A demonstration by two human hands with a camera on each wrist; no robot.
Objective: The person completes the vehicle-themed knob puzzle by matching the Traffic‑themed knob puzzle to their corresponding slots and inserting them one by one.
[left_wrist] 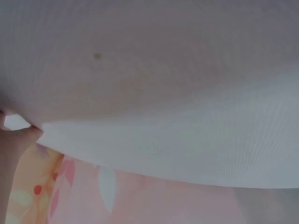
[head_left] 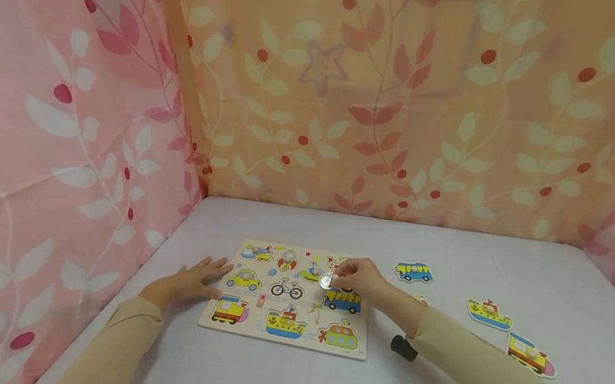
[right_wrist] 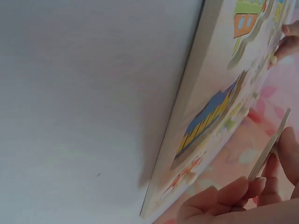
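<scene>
My right hand (head_left: 357,275) pinches a thin wooden puzzle piece (right_wrist: 271,147) by its edges, above the right part of the puzzle board (head_left: 255,334). In the right wrist view the piece is edge-on, so its picture is hidden. Below it on the board lies the blue and yellow bus picture (head_left: 343,301). My left hand (head_left: 189,281) rests at the board's left edge, fingers extended. Near those fingers is a yellow car (head_left: 243,279). The left wrist view shows mostly white cloth and part of the thumb (left_wrist: 30,135).
Right of the board lie a bus piece (head_left: 415,272), a ship piece (head_left: 490,313) and a train piece (head_left: 532,355). Another piece is mostly hidden by the right forearm. A dark object (head_left: 404,348) shows beneath that wrist. Patterned curtains (head_left: 365,96) border the white table (head_left: 261,378).
</scene>
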